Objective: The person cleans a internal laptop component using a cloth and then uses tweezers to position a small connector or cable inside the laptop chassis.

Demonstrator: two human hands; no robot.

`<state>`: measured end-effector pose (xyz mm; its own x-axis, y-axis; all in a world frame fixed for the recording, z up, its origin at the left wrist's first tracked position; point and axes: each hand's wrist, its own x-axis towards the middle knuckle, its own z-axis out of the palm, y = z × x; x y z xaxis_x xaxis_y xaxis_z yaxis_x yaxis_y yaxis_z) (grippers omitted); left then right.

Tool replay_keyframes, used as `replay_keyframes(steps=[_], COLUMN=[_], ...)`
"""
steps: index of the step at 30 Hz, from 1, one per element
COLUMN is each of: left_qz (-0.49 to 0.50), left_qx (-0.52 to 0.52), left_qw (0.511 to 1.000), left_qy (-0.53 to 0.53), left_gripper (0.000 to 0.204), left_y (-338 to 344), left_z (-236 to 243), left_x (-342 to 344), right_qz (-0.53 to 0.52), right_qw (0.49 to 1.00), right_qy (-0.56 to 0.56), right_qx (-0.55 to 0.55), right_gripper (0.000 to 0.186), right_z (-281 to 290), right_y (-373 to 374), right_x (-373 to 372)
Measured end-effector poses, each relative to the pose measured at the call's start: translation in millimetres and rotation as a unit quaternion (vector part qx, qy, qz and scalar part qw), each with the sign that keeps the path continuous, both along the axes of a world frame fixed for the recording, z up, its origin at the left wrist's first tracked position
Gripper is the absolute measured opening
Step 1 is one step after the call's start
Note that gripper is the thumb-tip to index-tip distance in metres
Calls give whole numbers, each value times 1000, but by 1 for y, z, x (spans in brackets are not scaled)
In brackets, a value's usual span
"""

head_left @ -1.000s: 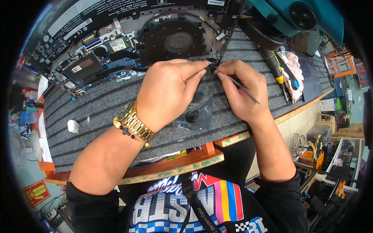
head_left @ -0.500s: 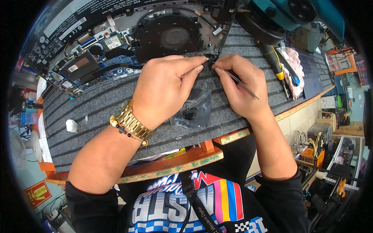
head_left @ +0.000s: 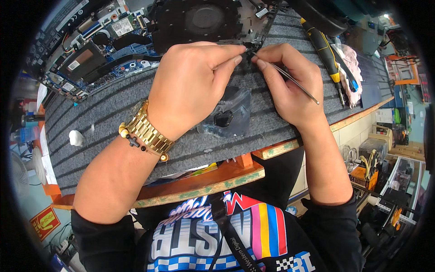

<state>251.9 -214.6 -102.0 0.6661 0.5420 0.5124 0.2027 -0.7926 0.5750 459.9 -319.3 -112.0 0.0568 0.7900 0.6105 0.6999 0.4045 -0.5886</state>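
My left hand (head_left: pixel 190 81) pinches a small black part (head_left: pixel 248 53) between thumb and fingertips at the near right corner of an opened laptop (head_left: pixel 113 50). Just to its right, my right hand (head_left: pixel 294 81) closes round a slim metal tool (head_left: pixel 297 82), possibly tweezers or a pick. One end of the tool points at the black part; its other end sticks out past my palm. The fingertips nearly meet, so the exact contact is hidden. Below them on the grey striped mat (head_left: pixel 104 149) lies a clear plastic bag (head_left: pixel 235 102) with a small black piece (head_left: pixel 223 119) on or in it.
A black-and-yellow screwdriver (head_left: pixel 321 50), a blue-tipped tool (head_left: pixel 352 84) and a pink cloth (head_left: pixel 355 63) lie to the right. Behind them stands a dark teal device (head_left: pixel 326 16). A white cotton-like wad (head_left: pixel 76 138) sits at left. The wooden bench edge (head_left: pixel 204 186) runs close to my body.
The laptop and both hands appear higher in the picture, and the view has shifted. My right hand sits slightly farther from my left. Both grips stay the same.
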Motion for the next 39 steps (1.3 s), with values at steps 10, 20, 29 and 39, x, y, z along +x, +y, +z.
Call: replay_keyframes(steps=[10, 20, 29, 39], left_qz=[7, 9, 11, 18], left_qx=[19, 17, 17, 21], left_qw=[1000, 1000, 1000, 1000], left_qy=[6, 9, -5, -2], left_gripper=[25, 25, 24, 24], left_y=[1, 2, 1, 1], left_z=[-1, -2, -2, -3], left_x=[1, 0, 0, -2], right_qz=[13, -15, -6, -1], right_qw=[999, 998, 1000, 999], right_qy=[-43, 50, 2, -48], right_qx=[-15, -17, -15, 23], right_gripper=[6, 5, 7, 9], right_z=[7, -3, 0, -2], right_y=[4, 0, 3, 10], right_x=[3, -1, -1, -3])
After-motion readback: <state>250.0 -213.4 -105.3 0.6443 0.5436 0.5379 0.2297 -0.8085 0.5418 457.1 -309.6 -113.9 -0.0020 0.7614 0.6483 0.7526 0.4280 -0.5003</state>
